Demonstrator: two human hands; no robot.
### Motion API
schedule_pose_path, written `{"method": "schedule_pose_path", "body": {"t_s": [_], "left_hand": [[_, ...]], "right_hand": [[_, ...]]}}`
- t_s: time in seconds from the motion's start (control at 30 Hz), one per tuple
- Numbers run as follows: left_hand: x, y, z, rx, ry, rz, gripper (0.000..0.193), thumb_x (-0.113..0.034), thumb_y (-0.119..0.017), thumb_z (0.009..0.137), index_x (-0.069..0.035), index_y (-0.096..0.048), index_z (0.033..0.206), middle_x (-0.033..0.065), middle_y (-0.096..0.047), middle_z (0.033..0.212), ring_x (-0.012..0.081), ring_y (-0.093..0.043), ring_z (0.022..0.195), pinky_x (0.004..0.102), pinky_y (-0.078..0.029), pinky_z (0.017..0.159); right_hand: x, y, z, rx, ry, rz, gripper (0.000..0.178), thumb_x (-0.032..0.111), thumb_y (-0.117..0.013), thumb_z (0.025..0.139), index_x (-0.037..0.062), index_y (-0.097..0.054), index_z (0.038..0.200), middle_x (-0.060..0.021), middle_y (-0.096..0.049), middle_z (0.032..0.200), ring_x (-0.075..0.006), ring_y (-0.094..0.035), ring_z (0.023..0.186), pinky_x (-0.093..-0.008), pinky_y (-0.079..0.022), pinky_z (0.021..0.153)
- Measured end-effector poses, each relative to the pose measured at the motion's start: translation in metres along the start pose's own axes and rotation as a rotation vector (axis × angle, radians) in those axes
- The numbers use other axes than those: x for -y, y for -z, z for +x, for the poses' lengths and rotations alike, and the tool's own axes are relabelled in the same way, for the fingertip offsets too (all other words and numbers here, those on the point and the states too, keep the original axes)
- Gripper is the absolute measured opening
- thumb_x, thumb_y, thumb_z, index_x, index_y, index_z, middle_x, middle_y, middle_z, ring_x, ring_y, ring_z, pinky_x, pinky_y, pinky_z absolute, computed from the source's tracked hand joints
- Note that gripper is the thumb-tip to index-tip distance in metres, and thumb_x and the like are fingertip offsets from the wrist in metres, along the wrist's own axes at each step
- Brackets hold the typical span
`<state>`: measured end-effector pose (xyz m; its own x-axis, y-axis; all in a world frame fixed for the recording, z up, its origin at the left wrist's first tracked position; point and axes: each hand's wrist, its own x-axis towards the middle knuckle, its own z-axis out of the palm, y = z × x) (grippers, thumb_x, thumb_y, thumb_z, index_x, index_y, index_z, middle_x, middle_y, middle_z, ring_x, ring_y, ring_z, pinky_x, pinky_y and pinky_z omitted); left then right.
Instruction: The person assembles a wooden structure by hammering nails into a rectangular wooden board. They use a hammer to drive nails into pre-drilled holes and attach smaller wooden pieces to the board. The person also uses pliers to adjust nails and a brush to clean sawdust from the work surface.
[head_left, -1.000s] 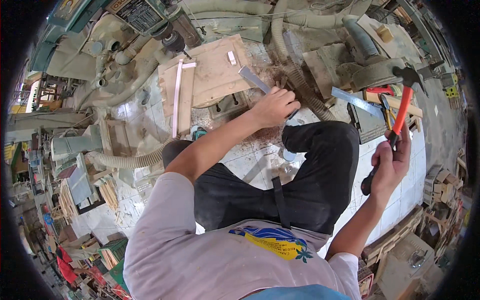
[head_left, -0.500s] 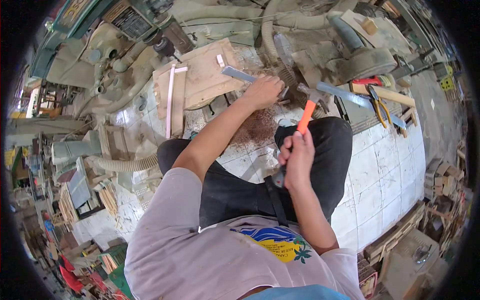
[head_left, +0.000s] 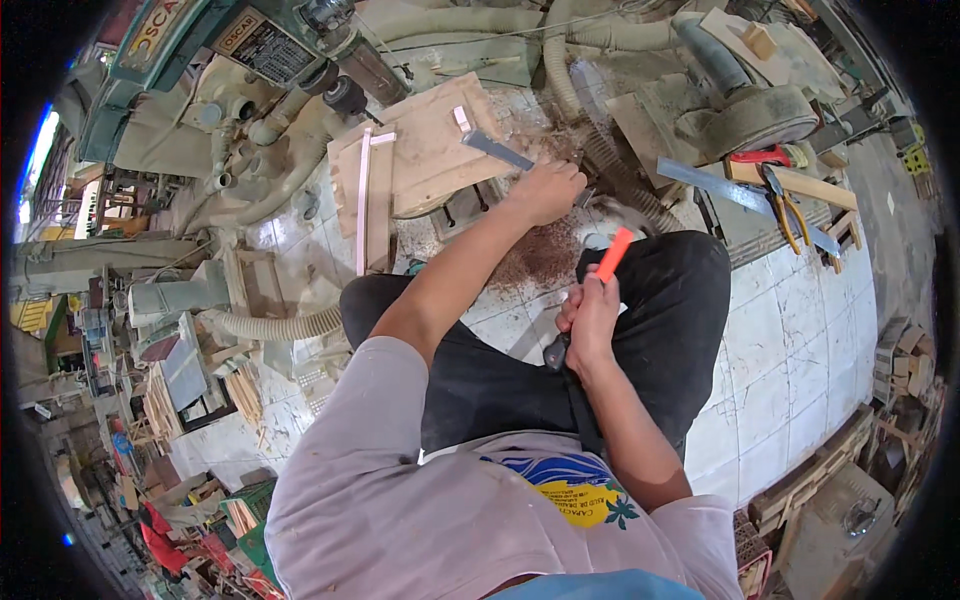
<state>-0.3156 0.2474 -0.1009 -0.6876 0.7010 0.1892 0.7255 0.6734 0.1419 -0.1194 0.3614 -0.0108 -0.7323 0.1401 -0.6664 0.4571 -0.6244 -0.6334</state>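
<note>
My left hand [head_left: 551, 192] is closed around a chisel [head_left: 497, 149] with a wide, flat grey blade. The blade slants across a tan wooden board [head_left: 425, 165], its tip beside a small pale pinkish block [head_left: 461, 118]. A short metal end shows past my knuckles. In front of my right thigh, my right hand [head_left: 592, 318] grips a hammer [head_left: 614, 256] by its orange and black handle. The hammer's head is smeared by motion, close to the chisel's rear end; I cannot tell whether they touch. A long pale pinkish strip [head_left: 363, 205] lies along the board's left side.
Reddish-brown shavings [head_left: 540, 252] cover the tiles before the board. At right lie a steel ruler [head_left: 715, 188], pliers [head_left: 785, 208] and a wooden bar [head_left: 800, 183]. A green machine [head_left: 180, 50] stands far left. Ribbed hoses [head_left: 285, 326] run across the floor.
The hammer's head was sharp and has become smeared; its handle shows shorter, tipped differently. The left hand keeps its hold on the chisel. The whole view has shifted a little.
</note>
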Motion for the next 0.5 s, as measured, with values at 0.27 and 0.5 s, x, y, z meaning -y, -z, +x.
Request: {"method": "schedule_pose_path", "body": {"t_s": [0.27,0.5], "left_hand": [[0.003,0.028,0.004,0.130,0.091,-0.101,0.021,-0.014,-0.058,0.084,-0.003,-0.064,0.101,0.0172,-0.065,0.107,0.0357,-0.062,0.105,0.0467,-0.048,0.090],[0.005,0.092,0.017,-0.095,0.265,-0.320,0.019,-0.015,-0.062,0.081,-0.003,-0.063,0.095,0.0179,-0.065,0.099,0.0383,-0.061,0.099,0.0475,-0.048,0.089]], "right_hand": [[0.001,0.006,0.009,0.013,-0.159,-0.004,0.013,0.020,-0.044,0.104,0.0148,-0.045,0.116,0.0017,-0.043,0.070,-0.0083,-0.038,0.049,-0.0272,-0.034,0.041],[0.008,0.005,0.006,0.037,-0.099,0.013,0.012,0.019,-0.044,0.104,0.0140,-0.045,0.115,0.0015,-0.042,0.070,-0.0079,-0.038,0.049,-0.0262,-0.034,0.041]]}}
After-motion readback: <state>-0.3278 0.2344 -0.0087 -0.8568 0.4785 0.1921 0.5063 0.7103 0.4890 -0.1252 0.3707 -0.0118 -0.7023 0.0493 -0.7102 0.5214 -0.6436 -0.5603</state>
